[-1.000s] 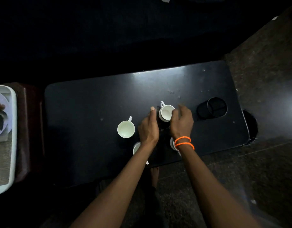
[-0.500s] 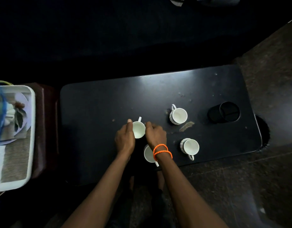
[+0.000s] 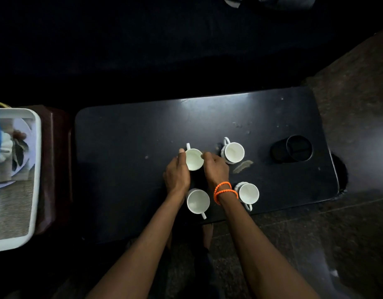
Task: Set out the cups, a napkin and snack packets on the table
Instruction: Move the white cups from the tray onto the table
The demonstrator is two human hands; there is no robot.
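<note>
Both hands, left hand [image 3: 177,172] and right hand [image 3: 215,169], having left the far-right cup [image 3: 234,152], are now gripping the far-left cup [image 3: 194,159], squaring up the four.

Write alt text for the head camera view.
Seen from above, the left hand and right hand hold a white cup between them on a dark table. Three more white cups stand close by, and a black holder sits at the right.

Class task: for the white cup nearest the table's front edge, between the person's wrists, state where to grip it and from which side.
Grip the front cup by its handle, coming from the near edge: the handle points toward the person and is clear of both wrists.
</note>
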